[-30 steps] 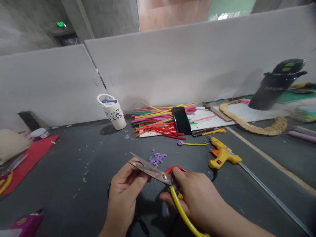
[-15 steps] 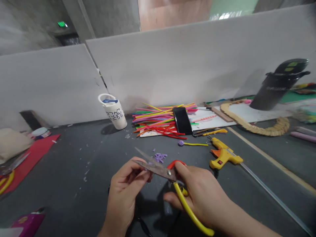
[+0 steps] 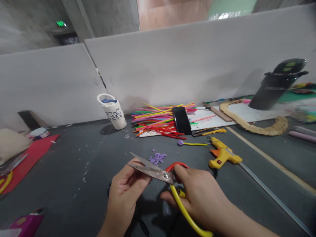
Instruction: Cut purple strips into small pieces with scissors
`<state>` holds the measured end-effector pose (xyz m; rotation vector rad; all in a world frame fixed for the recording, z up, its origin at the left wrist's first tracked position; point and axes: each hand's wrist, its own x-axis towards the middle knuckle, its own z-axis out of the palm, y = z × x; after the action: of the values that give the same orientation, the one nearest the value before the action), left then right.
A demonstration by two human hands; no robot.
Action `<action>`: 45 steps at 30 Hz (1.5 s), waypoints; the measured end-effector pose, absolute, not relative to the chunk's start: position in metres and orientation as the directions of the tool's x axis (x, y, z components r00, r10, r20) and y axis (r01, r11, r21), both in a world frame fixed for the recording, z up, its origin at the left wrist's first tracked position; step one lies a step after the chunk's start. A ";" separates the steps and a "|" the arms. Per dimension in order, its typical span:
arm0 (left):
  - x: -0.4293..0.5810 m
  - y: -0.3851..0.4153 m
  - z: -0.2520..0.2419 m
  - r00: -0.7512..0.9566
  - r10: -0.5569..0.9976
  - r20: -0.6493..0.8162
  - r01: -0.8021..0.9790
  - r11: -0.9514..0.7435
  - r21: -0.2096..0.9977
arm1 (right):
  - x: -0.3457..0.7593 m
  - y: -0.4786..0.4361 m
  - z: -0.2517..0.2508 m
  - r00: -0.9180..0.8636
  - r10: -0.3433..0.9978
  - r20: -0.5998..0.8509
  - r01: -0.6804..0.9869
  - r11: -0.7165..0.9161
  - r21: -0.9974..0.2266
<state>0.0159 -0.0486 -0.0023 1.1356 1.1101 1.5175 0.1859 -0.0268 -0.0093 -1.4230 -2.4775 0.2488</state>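
Observation:
My right hand [image 3: 199, 191] grips a pair of scissors [image 3: 158, 172] with one red and one yellow handle. Its blades are parted a little and point left. My left hand [image 3: 125, 194] is closed in a pinch behind the blades, and whatever sits between its fingertips is hidden. Just beyond the blades, small purple cut pieces [image 3: 158, 158] lie in a loose pile on the dark table [image 3: 98, 161]. Farther back rests a yellow stem [image 3: 196, 144] with a fuzzy purple ball [image 3: 180, 143] at its left end.
Colourful pipe cleaners [image 3: 155, 118] lie under a phone [image 3: 182, 120] at the back. A yellow glue gun [image 3: 223, 153] with a long glue stick [image 3: 274, 199] is at right. Also around: a white cup [image 3: 115, 115], black tumbler [image 3: 274, 87], red sheet [image 3: 32, 161] and purple box [image 3: 27, 223].
The scissors have shifted slightly left and lower, their blades now across my left fingertips and a little less far apart. My left hand stays almost in place.

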 end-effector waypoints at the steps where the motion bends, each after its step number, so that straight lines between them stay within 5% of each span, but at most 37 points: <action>1: 0.015 -0.049 -0.003 -0.159 0.976 0.151 -0.131 -0.173 0.976 | 0.186 -0.027 -0.010 -0.479 0.865 0.147 0.820 0.501 -0.276; 4: 0.013 -0.048 -0.006 -0.124 0.979 0.163 -0.045 -0.170 0.984 | 0.186 -0.025 -0.009 -0.440 0.893 0.098 0.824 0.445 -0.351; 10: 0.017 -0.047 -0.006 -0.017 0.970 0.241 0.353 -0.219 0.910 | 0.184 -0.020 -0.002 -0.317 0.948 -0.004 0.515 0.169 -0.840; 13: 0.024 -0.048 -0.008 0.108 0.942 0.316 0.553 -0.321 0.768 | 0.183 -0.018 -0.001 -0.354 0.935 -0.015 0.363 0.123 -0.924; 18: 0.030 -0.051 -0.017 0.245 0.907 0.343 0.609 -0.419 0.673 | 0.181 -0.018 -0.003 -0.390 0.919 -0.053 0.300 0.072 -0.951; 22: 0.028 -0.051 -0.012 0.181 0.943 0.281 0.520 -0.334 0.786 | 0.183 -0.018 -0.002 -0.398 0.917 -0.032 0.305 0.099 -0.947; 26: 0.027 -0.048 -0.010 0.117 0.988 -0.097 0.130 0.081 0.988 | 0.186 -0.016 -0.005 -0.477 0.879 0.006 0.248 0.141 -0.959; 30: 0.029 -0.047 -0.015 0.211 0.908 -0.363 -0.153 0.397 0.905 | 0.185 -0.014 -0.010 -0.472 0.880 0.053 0.248 0.190 -0.950; 45: 0.030 -0.045 -0.016 0.229 0.908 -0.352 -0.200 0.398 0.896 | 0.188 -0.011 -0.010 -0.530 0.848 0.024 0.238 0.176 -0.955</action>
<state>0.0302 -0.0453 -0.0156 0.8363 1.0594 0.8988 0.1884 -0.0112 -0.0103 -1.0209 -1.8813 1.3679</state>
